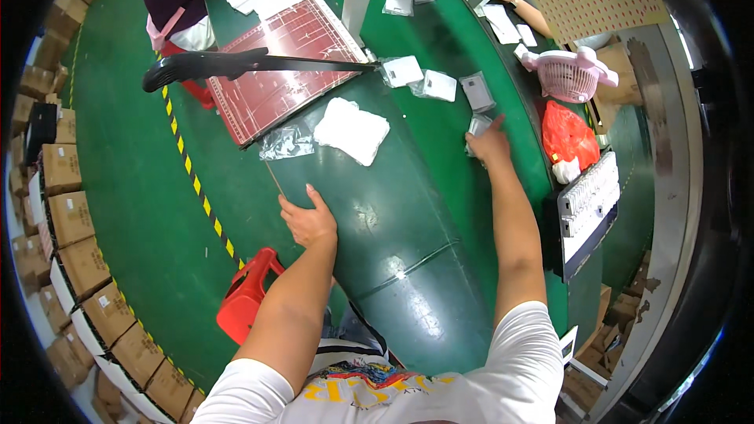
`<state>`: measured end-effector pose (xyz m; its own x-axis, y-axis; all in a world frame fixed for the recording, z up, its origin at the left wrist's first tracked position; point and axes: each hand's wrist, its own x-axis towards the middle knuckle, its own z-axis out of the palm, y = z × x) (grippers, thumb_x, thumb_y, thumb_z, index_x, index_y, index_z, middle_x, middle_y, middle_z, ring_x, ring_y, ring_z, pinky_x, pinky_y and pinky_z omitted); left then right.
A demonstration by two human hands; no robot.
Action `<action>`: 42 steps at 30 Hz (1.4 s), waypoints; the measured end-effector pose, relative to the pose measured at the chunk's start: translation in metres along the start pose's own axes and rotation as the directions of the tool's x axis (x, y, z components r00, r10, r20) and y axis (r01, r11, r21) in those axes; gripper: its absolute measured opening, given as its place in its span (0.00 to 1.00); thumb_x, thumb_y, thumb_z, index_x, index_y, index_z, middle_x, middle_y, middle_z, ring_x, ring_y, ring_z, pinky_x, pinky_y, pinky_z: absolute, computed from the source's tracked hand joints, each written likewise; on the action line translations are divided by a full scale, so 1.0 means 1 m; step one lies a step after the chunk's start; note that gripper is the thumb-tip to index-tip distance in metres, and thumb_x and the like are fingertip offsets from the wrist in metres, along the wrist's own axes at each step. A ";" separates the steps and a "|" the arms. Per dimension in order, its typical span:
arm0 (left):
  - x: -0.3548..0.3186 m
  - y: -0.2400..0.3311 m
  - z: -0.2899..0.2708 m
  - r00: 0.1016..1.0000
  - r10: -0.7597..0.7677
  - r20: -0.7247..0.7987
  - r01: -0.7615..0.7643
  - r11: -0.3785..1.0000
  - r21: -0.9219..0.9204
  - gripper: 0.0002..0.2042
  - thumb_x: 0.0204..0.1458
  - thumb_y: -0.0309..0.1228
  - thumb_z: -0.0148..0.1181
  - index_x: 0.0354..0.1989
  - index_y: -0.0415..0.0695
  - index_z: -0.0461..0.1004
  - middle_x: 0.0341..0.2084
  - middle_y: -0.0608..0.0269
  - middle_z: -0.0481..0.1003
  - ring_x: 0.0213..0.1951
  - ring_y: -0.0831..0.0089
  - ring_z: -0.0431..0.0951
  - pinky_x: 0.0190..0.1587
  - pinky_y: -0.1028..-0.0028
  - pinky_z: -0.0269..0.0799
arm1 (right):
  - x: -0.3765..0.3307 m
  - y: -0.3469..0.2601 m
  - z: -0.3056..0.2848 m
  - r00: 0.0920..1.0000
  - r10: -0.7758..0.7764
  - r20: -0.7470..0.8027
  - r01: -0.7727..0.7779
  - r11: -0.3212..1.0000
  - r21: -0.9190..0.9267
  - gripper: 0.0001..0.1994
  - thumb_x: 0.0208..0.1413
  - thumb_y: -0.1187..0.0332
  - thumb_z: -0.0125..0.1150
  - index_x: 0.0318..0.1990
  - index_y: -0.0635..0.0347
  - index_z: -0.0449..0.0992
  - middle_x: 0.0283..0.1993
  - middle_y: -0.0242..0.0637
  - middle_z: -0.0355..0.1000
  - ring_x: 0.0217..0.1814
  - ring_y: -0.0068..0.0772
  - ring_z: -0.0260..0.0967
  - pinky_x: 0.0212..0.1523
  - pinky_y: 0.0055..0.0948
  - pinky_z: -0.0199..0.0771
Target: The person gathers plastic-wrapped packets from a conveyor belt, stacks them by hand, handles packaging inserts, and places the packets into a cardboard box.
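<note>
On the right, my right hand (490, 147) reaches over the green work surface and closes on the near end of a small clear-bagged packet (479, 123), its index finger stretched out. Just beyond lies another bagged grey-white packet (477, 92). Two bagged white packets (438, 85) rest farther left. My left hand (309, 221) is empty at the table's left edge, thumb raised and fingers apart. A pile of white flat pieces (351, 131) lies ahead of it, beside loose clear plastic bags (287, 142).
A red-topped paper cutter (287, 51) with a long black-handled blade (204, 67) stands beyond the pile. At right are a pink fan (569, 74), a red plastic bag (569, 135) and a tray of white parts (589, 196). A red stool (245, 298) stands at left. Co-workers sit at the far end and far right.
</note>
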<state>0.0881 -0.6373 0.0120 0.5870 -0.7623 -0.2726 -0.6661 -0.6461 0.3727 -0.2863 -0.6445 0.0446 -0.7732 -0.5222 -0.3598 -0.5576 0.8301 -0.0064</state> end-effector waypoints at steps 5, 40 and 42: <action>0.008 -0.004 0.002 1.000 -0.003 -0.023 0.003 1.000 0.005 0.35 0.54 0.57 0.48 0.62 0.42 0.57 0.48 0.48 0.68 0.49 0.50 0.71 0.48 0.55 0.68 | 0.015 0.003 -0.033 0.995 -0.018 0.097 0.031 0.991 -0.132 0.41 0.53 0.54 0.55 0.68 0.67 0.46 0.60 0.59 0.62 0.61 0.54 0.63 0.59 0.44 0.65; 0.007 -0.003 0.006 0.999 0.029 -0.033 -0.030 0.999 -0.018 0.36 0.53 0.56 0.50 0.62 0.41 0.57 0.48 0.48 0.67 0.50 0.49 0.70 0.49 0.55 0.68 | 0.121 -0.017 -0.026 0.902 -0.429 0.044 0.422 0.857 -0.297 0.43 0.37 0.45 0.67 0.53 0.74 0.65 0.55 0.59 0.65 0.58 0.56 0.62 0.57 0.43 0.66; 0.010 -0.007 0.007 0.999 0.032 -0.044 -0.033 0.999 -0.009 0.36 0.53 0.56 0.50 0.62 0.41 0.57 0.48 0.48 0.67 0.50 0.49 0.70 0.49 0.55 0.68 | 0.103 -0.028 -0.031 0.917 -0.383 0.114 0.400 0.874 -0.277 0.44 0.37 0.45 0.67 0.55 0.74 0.63 0.56 0.59 0.65 0.59 0.55 0.62 0.57 0.43 0.66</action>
<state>0.0954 -0.6403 0.0007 0.5850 -0.7803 -0.2212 -0.6808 -0.6207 0.3890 -0.3596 -0.7276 0.0364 -0.4608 -0.7741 -0.4341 -0.8798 0.4627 0.1089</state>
